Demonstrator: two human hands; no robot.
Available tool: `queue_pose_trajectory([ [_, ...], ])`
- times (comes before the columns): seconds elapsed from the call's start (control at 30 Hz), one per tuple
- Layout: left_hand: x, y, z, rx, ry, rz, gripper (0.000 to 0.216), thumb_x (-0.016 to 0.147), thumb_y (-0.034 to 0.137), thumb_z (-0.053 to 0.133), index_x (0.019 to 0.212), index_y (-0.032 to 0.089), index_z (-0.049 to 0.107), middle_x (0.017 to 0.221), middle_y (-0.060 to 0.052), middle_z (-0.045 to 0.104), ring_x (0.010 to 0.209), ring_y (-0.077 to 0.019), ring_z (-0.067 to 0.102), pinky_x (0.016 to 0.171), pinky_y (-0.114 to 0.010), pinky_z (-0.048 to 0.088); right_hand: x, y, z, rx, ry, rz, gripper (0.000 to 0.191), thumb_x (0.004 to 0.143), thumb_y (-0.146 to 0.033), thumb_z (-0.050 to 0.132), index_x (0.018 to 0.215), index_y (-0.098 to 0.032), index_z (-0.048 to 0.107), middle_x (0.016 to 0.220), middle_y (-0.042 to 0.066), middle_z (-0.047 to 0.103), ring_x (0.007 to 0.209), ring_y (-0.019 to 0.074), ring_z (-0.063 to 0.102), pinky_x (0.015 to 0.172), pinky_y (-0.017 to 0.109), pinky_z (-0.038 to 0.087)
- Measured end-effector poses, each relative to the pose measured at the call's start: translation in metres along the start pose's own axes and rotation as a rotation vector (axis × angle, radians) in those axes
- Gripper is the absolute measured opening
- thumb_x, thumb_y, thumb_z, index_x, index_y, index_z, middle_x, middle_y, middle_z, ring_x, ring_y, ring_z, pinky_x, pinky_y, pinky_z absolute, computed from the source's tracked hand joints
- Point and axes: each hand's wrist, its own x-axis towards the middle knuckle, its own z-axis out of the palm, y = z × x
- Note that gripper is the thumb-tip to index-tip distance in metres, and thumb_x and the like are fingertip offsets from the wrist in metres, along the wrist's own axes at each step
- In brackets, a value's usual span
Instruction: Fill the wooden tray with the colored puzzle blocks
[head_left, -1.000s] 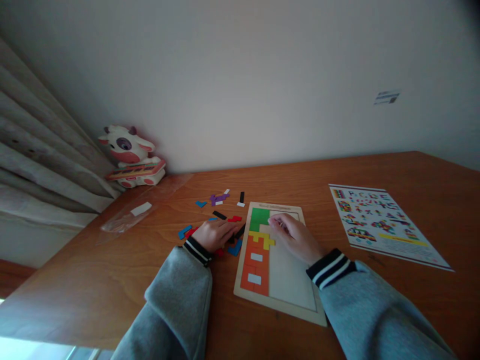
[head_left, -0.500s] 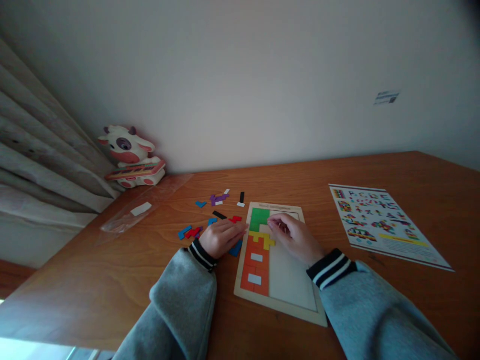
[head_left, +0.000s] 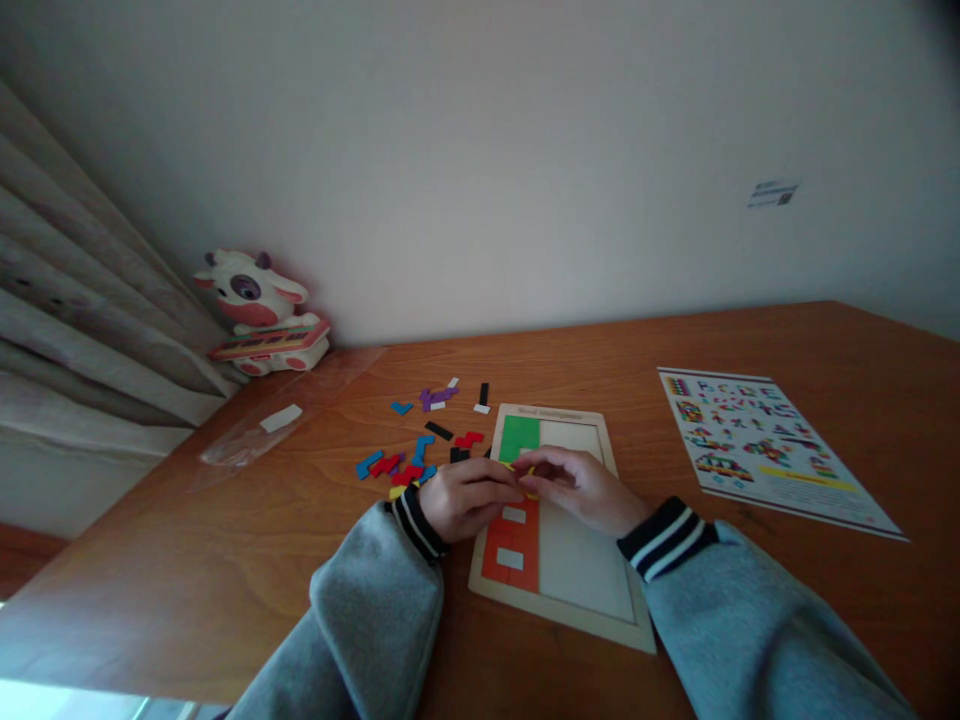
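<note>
A wooden puzzle board (head_left: 562,625) lies in front of me, with a green piece (head_left: 519,436) in its upper left corner and orange pieces (head_left: 492,548) down its left side. Two white rectangles show within the orange. My left hand (head_left: 472,497) reaches over the board's left edge, fingers closed at a yellow puzzle piece (head_left: 531,471). From the other side my right hand (head_left: 581,487) pinches at the same yellow piece, fingertips meeting those of my left. Most of that piece is hidden beneath the fingers.
Loose red, blue, purple, black, white and yellow pieces (head_left: 424,448) are scattered left of the board. A printed pattern sheet (head_left: 757,430) lies to the right. Farther left are a clear plastic bag (head_left: 240,447) and a cow-shaped toy keyboard (head_left: 262,312) by the curtain (head_left: 90,300).
My left hand has moved right, from the board's edge onto the yellow piece. My right hand has come down from beside the green piece to the same spot. More loose pieces are uncovered.
</note>
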Motion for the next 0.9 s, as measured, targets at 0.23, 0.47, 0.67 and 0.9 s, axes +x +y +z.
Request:
queue_pose_trajectory([
  [0.23, -0.001, 0.001, 0.002, -0.027, 0.011, 0.04, 0.024, 0.089, 0.006, 0.055, 0.109, 0.017, 0.064, 0.105, -0.011, 0.065, 0.105, -0.0179, 0.064, 0.092, -0.03, 0.056, 0.001, 0.003, 0.0, 0.101, -0.019, 0.021, 0.036, 0.085, -0.049, 0.063, 0.107, -0.021, 0.068, 0.086, 0.003, 0.068, 0.074, 0.0155, 0.061, 0.068, 0.029, 0.051],
  [0.47, 0.0, -0.003, 0.008, 0.149, 0.0, -0.056, 0.027, 0.092, 0.012, 0.053, 0.117, 0.016, 0.061, 0.114, -0.012, 0.066, 0.113, -0.0203, 0.06, 0.098, -0.037, 0.053, 0.004, 0.008, -0.019, 0.051, 0.184, 0.06, 0.031, 0.084, -0.046, 0.062, 0.096, -0.018, 0.068, 0.092, 0.005, 0.072, 0.079, 0.0176, 0.066, 0.071, 0.031, 0.053],
  [0.67, -0.003, -0.01, 0.014, 0.181, -0.188, -0.023, 0.029, 0.093, 0.025, 0.056, 0.12, 0.016, 0.061, 0.119, -0.01, 0.068, 0.112, -0.02, 0.062, 0.102, -0.036, 0.05, 0.002, 0.021, -0.026, -0.225, 0.272, 0.111, 0.019, 0.086, -0.034, 0.059, 0.09, -0.019, 0.072, 0.087, 0.005, 0.074, 0.079, 0.0197, 0.067, 0.075, 0.034, 0.052],
  [0.9, -0.005, -0.01, 0.015, 0.191, -0.221, -0.051, 0.026, 0.092, 0.031, 0.057, 0.113, 0.019, 0.066, 0.118, -0.009, 0.069, 0.11, -0.019, 0.064, 0.101, -0.034, 0.05, 0.003, 0.022, -0.019, -0.441, 0.231, 0.062, 0.017, 0.087, -0.029, 0.059, 0.09, -0.02, 0.073, 0.087, 0.006, 0.07, 0.073, 0.019, 0.062, 0.069, 0.033, 0.049],
])
